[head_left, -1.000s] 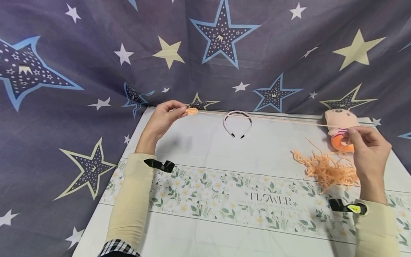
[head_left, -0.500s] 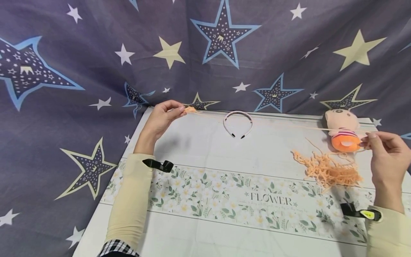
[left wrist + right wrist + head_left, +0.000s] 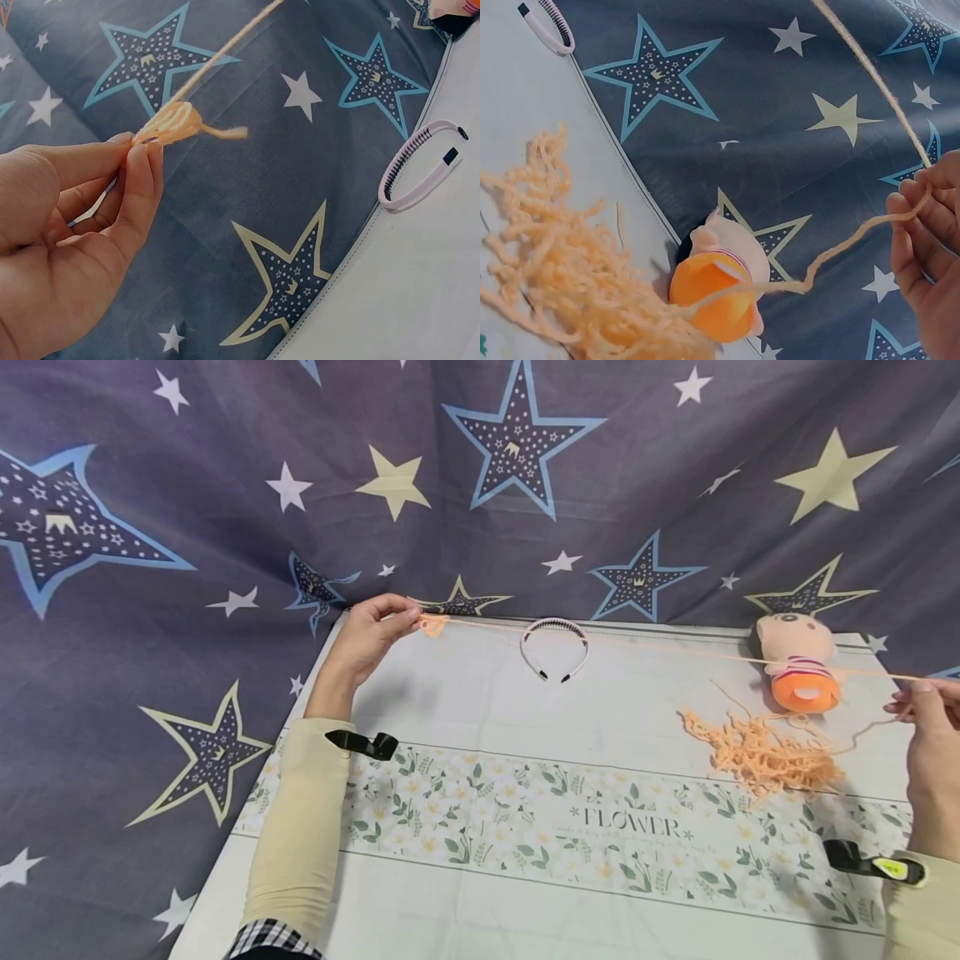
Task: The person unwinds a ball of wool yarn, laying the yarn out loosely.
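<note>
A strand of orange yarn [image 3: 660,649] is stretched taut above the table between both hands. My left hand [image 3: 367,639] pinches a small looped bundle of yarn [image 3: 176,124] between thumb and fingertips, with a short loose tail sticking out. At the right edge of the head view, my right hand [image 3: 933,735] pinches the other end of the strand. From the right fingers, the yarn sags down to a tangled orange yarn pile [image 3: 592,277] on the table. Part of the right hand lies outside the head view.
A pink and black headband [image 3: 555,649] lies at the back of the table [image 3: 450,693]. Behind the yarn pile lies a plush toy [image 3: 801,664] with an orange bottom. A star-patterned curtain [image 3: 465,543] hangs along the table's back edge.
My right hand has moved right, drawing the strand longer and lifting yarn from the pile. The left hand has shifted slightly left with its bundle.
</note>
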`<state>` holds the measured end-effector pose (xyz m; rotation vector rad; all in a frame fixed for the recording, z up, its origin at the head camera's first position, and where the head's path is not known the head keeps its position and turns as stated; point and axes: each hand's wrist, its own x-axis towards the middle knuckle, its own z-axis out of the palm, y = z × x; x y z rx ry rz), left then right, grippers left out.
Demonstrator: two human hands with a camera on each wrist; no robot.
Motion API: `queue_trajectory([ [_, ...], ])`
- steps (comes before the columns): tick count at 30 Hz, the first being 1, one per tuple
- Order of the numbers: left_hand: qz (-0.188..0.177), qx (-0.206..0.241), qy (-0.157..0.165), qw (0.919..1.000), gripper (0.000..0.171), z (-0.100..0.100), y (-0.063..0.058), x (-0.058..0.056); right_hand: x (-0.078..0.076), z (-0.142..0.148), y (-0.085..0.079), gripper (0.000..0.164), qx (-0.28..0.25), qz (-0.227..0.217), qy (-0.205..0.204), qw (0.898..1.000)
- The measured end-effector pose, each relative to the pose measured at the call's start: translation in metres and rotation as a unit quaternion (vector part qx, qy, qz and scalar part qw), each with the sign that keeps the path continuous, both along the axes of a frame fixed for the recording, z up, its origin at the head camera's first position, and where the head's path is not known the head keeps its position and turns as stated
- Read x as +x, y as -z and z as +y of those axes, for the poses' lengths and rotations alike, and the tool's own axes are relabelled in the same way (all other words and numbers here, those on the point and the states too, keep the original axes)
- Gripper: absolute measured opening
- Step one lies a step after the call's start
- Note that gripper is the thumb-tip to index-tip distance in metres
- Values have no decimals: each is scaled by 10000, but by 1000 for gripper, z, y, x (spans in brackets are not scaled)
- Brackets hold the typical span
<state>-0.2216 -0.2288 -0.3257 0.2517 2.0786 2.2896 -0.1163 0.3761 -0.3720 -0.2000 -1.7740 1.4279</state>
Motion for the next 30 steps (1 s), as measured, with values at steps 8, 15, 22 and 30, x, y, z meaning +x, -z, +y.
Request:
queue_trajectory([
  [8,23,69,95,9999,7,1,0,-1,3,2,-3,26,159,-175,-26,9997],
  [15,-36,-55,49,10000,16,4,0,1,5,1,-5,26,-156,193,-425,9988],
  [22,-25,-900,217,9957,34,5,-1,1,6,-2,-8,23,-735,646,-915,9910],
  [30,-5,-1959,293,9802,35,8,0,0,6,-4,-10,23,-888,669,-965,9891],
])
